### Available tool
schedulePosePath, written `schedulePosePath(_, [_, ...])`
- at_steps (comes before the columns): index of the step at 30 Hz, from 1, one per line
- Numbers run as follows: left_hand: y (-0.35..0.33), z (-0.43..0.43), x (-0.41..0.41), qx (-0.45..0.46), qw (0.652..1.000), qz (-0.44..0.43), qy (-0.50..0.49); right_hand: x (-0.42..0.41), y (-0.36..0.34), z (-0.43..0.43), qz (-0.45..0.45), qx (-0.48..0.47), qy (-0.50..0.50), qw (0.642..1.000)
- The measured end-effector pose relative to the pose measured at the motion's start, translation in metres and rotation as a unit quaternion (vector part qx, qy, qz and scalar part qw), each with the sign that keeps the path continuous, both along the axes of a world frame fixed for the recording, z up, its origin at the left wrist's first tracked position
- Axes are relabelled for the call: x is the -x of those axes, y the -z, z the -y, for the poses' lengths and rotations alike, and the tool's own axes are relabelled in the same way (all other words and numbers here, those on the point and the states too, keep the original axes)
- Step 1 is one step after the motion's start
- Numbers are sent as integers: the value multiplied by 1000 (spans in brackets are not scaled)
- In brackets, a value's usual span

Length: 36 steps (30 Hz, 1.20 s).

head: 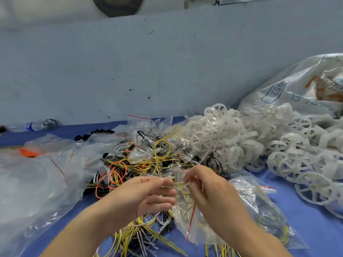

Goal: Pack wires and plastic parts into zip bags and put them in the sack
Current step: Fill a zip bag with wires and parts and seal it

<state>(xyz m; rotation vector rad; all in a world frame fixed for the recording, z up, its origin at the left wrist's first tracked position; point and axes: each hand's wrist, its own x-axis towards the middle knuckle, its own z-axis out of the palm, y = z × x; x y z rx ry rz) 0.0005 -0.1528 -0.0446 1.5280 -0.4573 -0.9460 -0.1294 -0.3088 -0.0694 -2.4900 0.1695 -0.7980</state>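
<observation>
A tangled heap of yellow, orange, black and white wires [148, 160] covers the middle of the blue table. My left hand [148, 195] and my right hand [207, 188] meet above it, both pinching the top edge of a small clear zip bag [185, 206] with a red seal strip. Yellow wires show through the bag. White plastic wheel-shaped parts [241, 138] are piled to the right. The white woven sack [297, 86] lies at the far right behind them.
Loose empty zip bags [143, 125] lie behind the wires. A large clear plastic bag [33, 179] spreads at the left. A filled zip bag [263, 206] lies under my right forearm. A water bottle [31, 126] lies by the grey wall.
</observation>
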Motion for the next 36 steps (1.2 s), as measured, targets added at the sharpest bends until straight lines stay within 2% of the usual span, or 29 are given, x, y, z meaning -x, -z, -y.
schedulePosePath(5, [0,-38,-34,-44,981,156,-108,-1,9,4,-32,7,9,999])
schedulePosePath(8, [10,-51,-52,-83,947,259,-170,-3,11,5,-54,17,4,998])
schedulePosePath(11, [20,-57,-62,-115,915,340,-187,-3,12,4,-76,34,0,997])
schedulePosePath(15, [27,-60,-68,-175,839,488,-168,-2,15,1,-96,40,-18,994])
schedulePosePath(17, [29,-60,-73,-213,804,533,-152,-4,15,-3,-98,43,-23,994])
schedulePosePath(19, [33,-56,-76,-264,786,544,-126,-5,17,-5,-98,43,-30,994])
schedulePosePath(22, [38,-52,-76,-307,778,539,-97,-7,20,-10,-113,46,-46,991])
schedulePosePath(31, [43,-51,-77,-314,755,571,-74,-12,25,-12,-138,62,-62,987])
schedulePosePath(36, [49,-49,-78,-298,752,581,-95,-15,22,-9,-141,57,-49,987])
